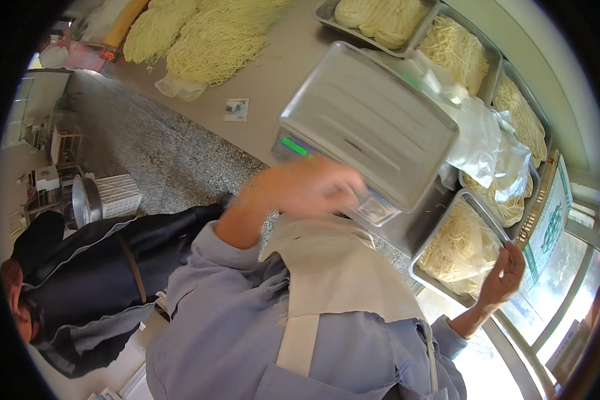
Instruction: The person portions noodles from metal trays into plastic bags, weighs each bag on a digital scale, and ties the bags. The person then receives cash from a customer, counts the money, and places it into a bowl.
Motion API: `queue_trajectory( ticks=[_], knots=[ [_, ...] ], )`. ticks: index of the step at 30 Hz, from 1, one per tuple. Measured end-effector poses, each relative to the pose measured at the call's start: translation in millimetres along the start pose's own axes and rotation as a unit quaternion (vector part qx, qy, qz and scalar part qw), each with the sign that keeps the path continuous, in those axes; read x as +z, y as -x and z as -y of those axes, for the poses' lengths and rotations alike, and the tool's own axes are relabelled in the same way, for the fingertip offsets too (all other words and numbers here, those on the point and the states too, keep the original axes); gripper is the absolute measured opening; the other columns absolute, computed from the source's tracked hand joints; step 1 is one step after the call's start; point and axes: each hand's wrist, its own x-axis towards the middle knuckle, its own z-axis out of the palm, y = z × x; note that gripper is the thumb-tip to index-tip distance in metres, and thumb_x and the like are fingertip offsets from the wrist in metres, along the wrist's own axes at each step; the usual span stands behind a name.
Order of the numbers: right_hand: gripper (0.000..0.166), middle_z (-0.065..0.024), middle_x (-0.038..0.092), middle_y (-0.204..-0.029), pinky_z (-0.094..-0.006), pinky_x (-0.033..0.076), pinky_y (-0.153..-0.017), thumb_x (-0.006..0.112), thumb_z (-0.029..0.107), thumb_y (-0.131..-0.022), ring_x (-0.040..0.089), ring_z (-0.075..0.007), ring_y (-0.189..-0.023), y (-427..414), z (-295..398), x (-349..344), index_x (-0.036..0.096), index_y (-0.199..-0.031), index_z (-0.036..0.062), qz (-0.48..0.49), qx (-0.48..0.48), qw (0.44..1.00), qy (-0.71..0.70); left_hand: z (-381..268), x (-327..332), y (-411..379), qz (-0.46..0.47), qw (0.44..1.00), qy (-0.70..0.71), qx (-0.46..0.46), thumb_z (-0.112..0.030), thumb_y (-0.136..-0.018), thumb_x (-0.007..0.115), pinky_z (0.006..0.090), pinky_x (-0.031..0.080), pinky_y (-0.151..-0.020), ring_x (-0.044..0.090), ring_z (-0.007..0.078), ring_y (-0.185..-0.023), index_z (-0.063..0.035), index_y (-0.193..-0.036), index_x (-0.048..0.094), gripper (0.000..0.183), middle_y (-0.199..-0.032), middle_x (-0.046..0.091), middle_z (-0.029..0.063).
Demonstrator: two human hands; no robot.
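My left hand [315,185] is blurred, its fingers curled, before the front edge of a weighing scale [292,142] with a lit green display. Whether it holds anything cannot be told. An upturned-rim metal tray [367,125] lies on the scale and bears no noodles. At the right, my right hand [505,272] has its thumb and fingers at the corner rim of a metal tray of noodles [427,272], in which pale noodles [455,240] lie partly under clear plastic. Clear plastic bags [475,135] lie between the scale and the trays behind it.
Loose yellow noodles [220,40] are heaped on the worktop [250,70] at the upper left. Several metal trays of noodles [455,50] line the back and right. A small printed card [236,110] lies on the worktop. Another person [95,265] in dark clothing is close on the left, near a white crate [117,195].
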Motion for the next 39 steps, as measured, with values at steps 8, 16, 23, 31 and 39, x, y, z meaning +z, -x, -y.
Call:
queue_trajectory(
  ticks=[8,16,23,31,39],
  knots=[
    [0.018,-0.0153,0.067,-0.1,-0.0302,0.053,-0.075,0.06,-0.004,-0.084,0.066,-0.0223,-0.087,65,150,127,0.063,-0.102,-0.0028,0.233,-0.133,0.962,0.048,224,-107,102,-0.19,0.843,-0.396,-0.311,-0.027,-0.07,0.078,0.0463,0.035,-0.104,0.039,0.0342,-0.13,-0.0129,-0.143,0.032,0.088,-0.141,0.04,0.014],
    [0.02,-0.0181,0.067,-0.099,-0.0361,0.053,-0.074,0.063,-0.004,-0.081,0.067,-0.0317,-0.088,85,196,165,0.063,-0.1,-0.0015,0.302,-0.178,0.936,0.035,259,-78,144,-0.158,0.903,-0.366,-0.159,-0.013,-0.063,0.081,0.0413,0.04,-0.103,0.042,0.0314,-0.127,-0.0079,-0.132,0.047,0.077,-0.138,0.044,0.0092],
    [0.021,-0.0178,0.067,-0.099,-0.0335,0.053,-0.075,0.063,-0.005,-0.079,0.067,-0.0311,-0.089,69,183,172,0.063,-0.099,-0.0022,0.393,-0.24,0.888,0.005,259,-45,155,-0.302,0.896,-0.308,-0.105,-0.008,-0.074,0.073,0.0367,0.05,-0.089,0.059,0.029,-0.105,-0.0047,-0.101,0.068,0.027,-0.108,0.065,0.0095],
    [0.021,-0.0174,0.066,-0.09,-0.0378,0.053,-0.068,0.064,-0.007,-0.075,0.064,-0.0351,-0.079,53,169,205,0.062,-0.095,-0.0013,0.475,-0.328,0.806,-0.133,171,-12,151,-0.56,0.77,0.031,-0.305,-0.014,-0.084,0.071,0.0262,0.048,-0.063,0.058,0.0098,-0.068,-0.0004,-0.091,0.069,0.015,-0.076,0.066,0.0045],
    [0.021,-0.0147,0.065,-0.086,-0.0341,0.052,-0.065,0.07,0.006,-0.077,0.064,-0.0291,-0.076,67,218,269,0.062,-0.095,-0.0001,0.458,-0.28,0.808,-0.242,76,-2,154,-0.664,0.701,0.199,-0.17,-0.011,-0.082,0.074,0.0211,0.047,-0.062,0.056,0.0057,-0.068,0.001,-0.086,0.067,0.014,-0.077,0.064,0.0001]
  ],
)
